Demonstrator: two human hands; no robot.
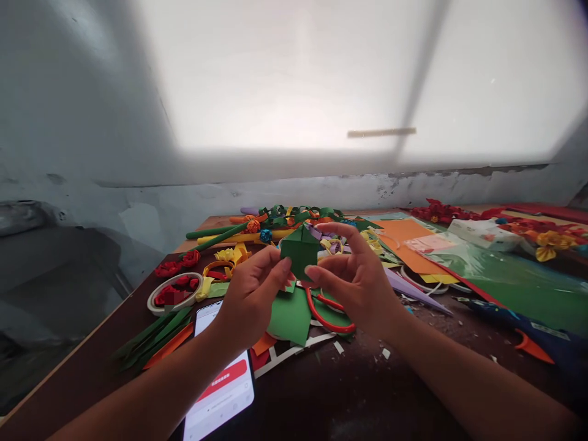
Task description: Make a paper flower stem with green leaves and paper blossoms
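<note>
Both hands pinch a folded green paper piece (pixel 299 252) above the red-handled scissors (pixel 324 313): left hand (pixel 250 297) fingers clamped on its left edge, right hand (pixel 356 282) thumb and fingertips gripping its right. A phone (pixel 220 380) lies left of the scissors.

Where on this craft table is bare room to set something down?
Bare dark table shows between the forearms, in front of the red scissors, with only small scraps. Left edge beside the green strips is bare. Crowded behind both hands: paper flowers, rolls, sheets.
</note>
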